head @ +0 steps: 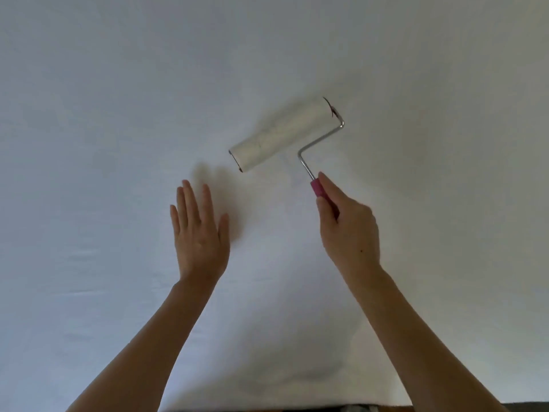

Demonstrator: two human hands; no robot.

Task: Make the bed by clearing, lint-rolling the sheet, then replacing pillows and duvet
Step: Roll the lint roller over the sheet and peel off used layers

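The step in hand is the lint-rolling. The plain white fitted sheet [118, 99] fills nearly the whole view and lies bare, with no pillows or duvet in sight, so the clearing looks done and the replacing is not yet begun.

The right hand [349, 230] is wrapped around the pink plastic handle [319, 190] of a lint roller with a bent silver wire arm [319, 138] and a wide white sticky-paper drum [282, 133]. The drum lies at a slant, up and left of the right hand, and appears to rest on the sheet, though contact is hard to confirm.

The left hand [200, 230] holds nothing: it is spread flat, palm down, fingers extended, just beside the drum's near end, low over the sheet or pressing it; its shadow falls beyond the fingertips.

The next move probably calls for a steady stroke with even downward pressure on the drum, while the flat left hand keeps the cloth taut so it does not bunch.
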